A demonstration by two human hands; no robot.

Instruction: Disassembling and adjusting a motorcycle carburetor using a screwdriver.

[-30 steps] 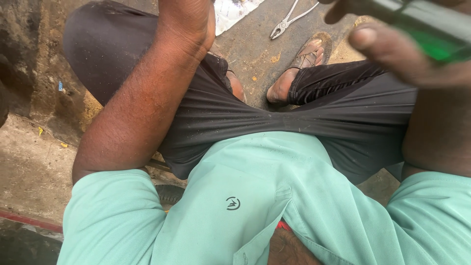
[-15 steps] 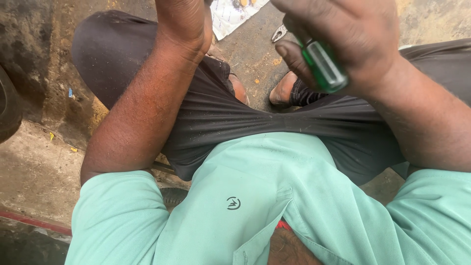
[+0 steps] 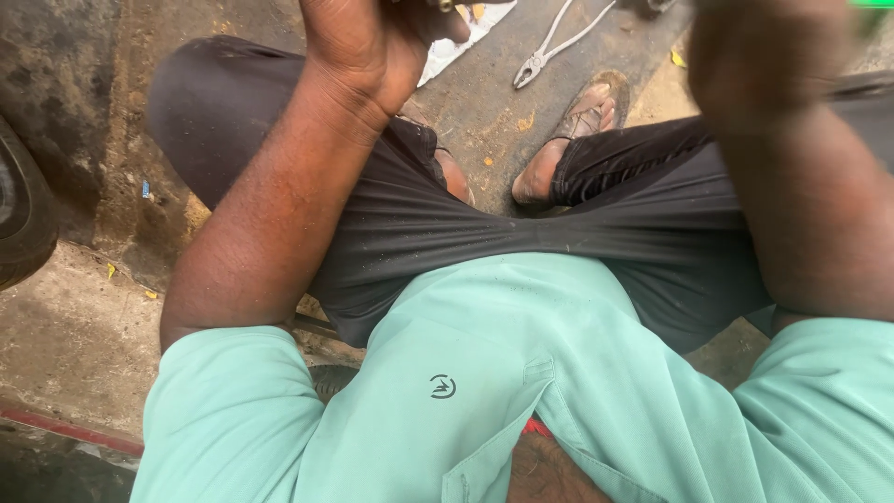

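**Head view: both hands raised at the frame's top edge, pliers lying on the ground beyond**

Head camera looks down on a seated person in a mint-green shirt (image 3: pixel 521 391) and dark trousers (image 3: pixel 521 233). At far left a black tyre (image 3: pixel 20 219) cuts into the frame beside a stained concrete ground (image 3: pixel 65 345), which leaves a strip of bare room along that edge. The left hand (image 3: pixel 372 47) is lifted to the top border, fingers curled closed around something small whose tip barely shows; what it is cannot be told. Just right of it, on the ground beyond, lies a white sheet of paper (image 3: pixel 461 42), its print too small to make out, and near that a pair of metal pliers (image 3: pixel 549 47), well apart from both hands and untouched. A sandalled foot (image 3: pixel 573 135) rests below the pliers. At right, the right hand (image 3: pixel 773 56) is blurred and partly cropped; whether it is open or closed cannot be told. A sliver of a bright green object (image 3: pixel 873 4) shows at the top-right corner, just beside that hand.
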